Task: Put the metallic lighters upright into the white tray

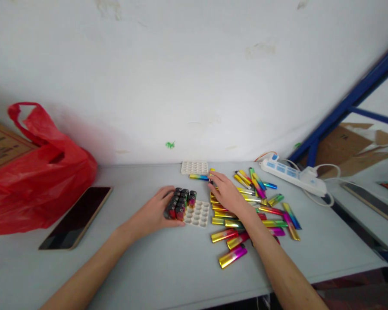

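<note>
A white plastic tray with round pockets (pixel 197 214) lies on the table. Several black-topped lighters (pixel 181 199) stand upright in its left part, and the pockets on the right hold nothing. My left hand (pixel 155 210) is wrapped round the tray's left side and the outer lighters, thumb at the near edge. Beyond the tray, my right hand (pixel 225 191) has its fingertips closed at the dark end of a yellow-and-blue lighter (pixel 198 177), which lies on its side. Under and around my right wrist are many shiny loose lighters (pixel 232 256) in gold, red, purple, green and blue.
Against the wall sits a second white pocketed tray (pixel 194 167). A phone (pixel 76 218) and a red plastic bag (pixel 42 181) are at the left, before a cardboard box (pixel 3 144). To the right are a white power strip (pixel 292 174) with cables and a blue metal frame (pixel 349 103).
</note>
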{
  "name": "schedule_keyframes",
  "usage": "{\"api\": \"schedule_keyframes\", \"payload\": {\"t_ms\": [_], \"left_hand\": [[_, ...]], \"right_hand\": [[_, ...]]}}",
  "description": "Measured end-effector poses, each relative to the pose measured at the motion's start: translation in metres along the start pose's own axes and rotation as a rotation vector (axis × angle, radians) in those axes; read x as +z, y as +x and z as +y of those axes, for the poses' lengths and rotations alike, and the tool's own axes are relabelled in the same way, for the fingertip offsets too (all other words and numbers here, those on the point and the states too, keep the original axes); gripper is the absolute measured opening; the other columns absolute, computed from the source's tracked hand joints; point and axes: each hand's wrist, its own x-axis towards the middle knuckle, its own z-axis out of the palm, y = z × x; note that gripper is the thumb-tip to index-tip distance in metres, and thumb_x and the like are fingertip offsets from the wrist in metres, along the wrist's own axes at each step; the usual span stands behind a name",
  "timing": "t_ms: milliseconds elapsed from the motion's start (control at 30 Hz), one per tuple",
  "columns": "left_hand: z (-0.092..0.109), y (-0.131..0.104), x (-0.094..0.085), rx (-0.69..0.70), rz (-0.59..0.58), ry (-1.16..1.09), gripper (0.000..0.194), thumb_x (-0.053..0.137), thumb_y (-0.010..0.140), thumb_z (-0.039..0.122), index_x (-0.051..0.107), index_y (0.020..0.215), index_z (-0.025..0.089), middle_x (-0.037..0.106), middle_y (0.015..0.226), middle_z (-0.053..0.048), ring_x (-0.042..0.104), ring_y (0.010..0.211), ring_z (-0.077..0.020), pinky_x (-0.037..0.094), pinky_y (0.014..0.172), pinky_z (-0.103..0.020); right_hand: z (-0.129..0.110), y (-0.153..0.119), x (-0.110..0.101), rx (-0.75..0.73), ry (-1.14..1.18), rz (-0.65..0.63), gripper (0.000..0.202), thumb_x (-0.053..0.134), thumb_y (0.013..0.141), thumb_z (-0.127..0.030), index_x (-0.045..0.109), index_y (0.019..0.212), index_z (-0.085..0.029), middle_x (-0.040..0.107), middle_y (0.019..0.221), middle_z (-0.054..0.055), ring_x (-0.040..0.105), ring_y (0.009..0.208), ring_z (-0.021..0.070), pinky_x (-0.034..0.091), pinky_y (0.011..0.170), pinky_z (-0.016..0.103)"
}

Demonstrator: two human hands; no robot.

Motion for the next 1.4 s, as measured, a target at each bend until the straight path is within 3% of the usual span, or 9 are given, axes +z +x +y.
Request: {"api": "schedule_keyframes", "payload": {"t_ms": [267, 400, 500, 667, 867, 1033, 1167, 1300, 1400], "left_hand": [[0.002, 0.0, -0.001, -0.007, 0.003, 0.013, 0.082, 0.095, 0.074, 0.067, 0.072, 0.136, 0.018, 0.066, 0.153, -0.021, 0.066, 0.141, -0.0444, 0.054, 0.124, -0.059], [0.003, -0.001, -0.001, 0.004, 0.003, 0.0, 0.082, 0.095, 0.074, 0.069, 0.073, 0.135, 0.018, 0.066, 0.154, -0.021, 0.066, 0.142, -0.0437, 0.054, 0.125, -0.059], [0.002, 0.0, 0.0, -0.002, 0.005, -0.011, 0.085, 0.096, 0.072, 0.07, 0.073, 0.134, 0.018, 0.066, 0.153, -0.023, 0.065, 0.143, -0.044, 0.054, 0.126, -0.058], [0.003, -0.001, -0.001, -0.017, -0.017, -0.004, 0.085, 0.095, 0.073, 0.07, 0.072, 0.135, 0.016, 0.064, 0.155, -0.024, 0.064, 0.144, -0.0445, 0.052, 0.128, -0.056], [0.007, -0.001, -0.002, -0.022, -0.008, -0.004, 0.08, 0.095, 0.074, 0.065, 0.072, 0.136, 0.019, 0.065, 0.156, -0.021, 0.064, 0.143, -0.0456, 0.053, 0.126, -0.058], [0.003, 0.0, -0.001, -0.006, 0.005, -0.017, 0.086, 0.095, 0.072, 0.072, 0.072, 0.136, 0.02, 0.066, 0.153, -0.021, 0.065, 0.143, -0.0434, 0.053, 0.126, -0.058], [0.002, -0.001, 0.0, -0.002, 0.006, -0.016, 0.088, 0.095, 0.071, 0.074, 0.072, 0.134, 0.017, 0.065, 0.153, -0.023, 0.064, 0.143, -0.0438, 0.053, 0.126, -0.059], [0.002, -0.001, 0.0, 0.003, 0.013, -0.009, 0.086, 0.097, 0.071, 0.07, 0.071, 0.135, 0.019, 0.065, 0.153, -0.021, 0.065, 0.143, -0.043, 0.054, 0.125, -0.057], [0.004, -0.002, 0.0, 0.011, 0.04, -0.012, 0.085, 0.1, 0.069, 0.064, 0.072, 0.136, 0.019, 0.067, 0.151, -0.021, 0.066, 0.141, -0.0432, 0.056, 0.123, -0.057]], "right_hand": [[0.012, -0.007, -0.001, 0.072, -0.086, -0.039, 0.06, 0.037, 0.1, 0.004, 0.074, 0.144, -0.014, 0.075, 0.143, 0.017, 0.069, 0.135, 0.0273, 0.05, 0.126, 0.048], [0.023, -0.006, -0.011, 0.027, -0.1, -0.011, 0.067, 0.04, 0.095, 0.007, 0.072, 0.149, -0.015, 0.069, 0.156, 0.016, 0.062, 0.147, 0.0279, 0.047, 0.13, 0.051], [0.022, -0.003, -0.017, 0.029, -0.081, -0.081, 0.055, 0.048, 0.101, 0.0, 0.075, 0.145, -0.018, 0.072, 0.152, 0.014, 0.065, 0.145, 0.0287, 0.049, 0.126, 0.051], [0.015, 0.0, -0.017, 0.243, -0.109, -0.093, 0.031, 0.065, 0.108, -0.022, 0.079, 0.135, -0.019, 0.083, 0.124, 0.015, 0.078, 0.114, 0.0316, 0.059, 0.107, 0.046], [0.011, 0.001, -0.013, 0.175, 0.005, 0.003, 0.031, 0.066, 0.1, -0.011, 0.08, 0.127, -0.017, 0.076, 0.118, 0.016, 0.073, 0.114, 0.0305, 0.057, 0.109, 0.045], [-0.012, -0.003, -0.022, 0.107, 0.232, 0.232, 0.024, 0.061, 0.106, -0.027, 0.076, 0.124, -0.023, 0.072, 0.118, 0.013, 0.072, 0.107, 0.0279, 0.059, 0.104, 0.045], [-0.037, -0.004, -0.022, 0.276, 0.693, 0.213, 0.035, 0.052, 0.111, -0.052, 0.055, 0.131, -0.025, 0.075, 0.119, 0.011, 0.074, 0.093, 0.0226, 0.061, 0.077, 0.035], [-0.054, -0.002, -0.013, 0.452, 1.068, 0.072, 0.049, 0.055, 0.104, -0.068, 0.044, 0.129, -0.028, 0.067, 0.081, -0.006, 0.049, 0.051, 0.0125, 0.041, 0.051, 0.025], [-0.059, -0.002, -0.005, 0.51, 1.059, 0.073, 0.05, 0.058, 0.102, -0.072, 0.05, 0.126, -0.028, 0.049, 0.064, -0.013, 0.033, 0.046, 0.0113, 0.029, 0.047, 0.023]]}}
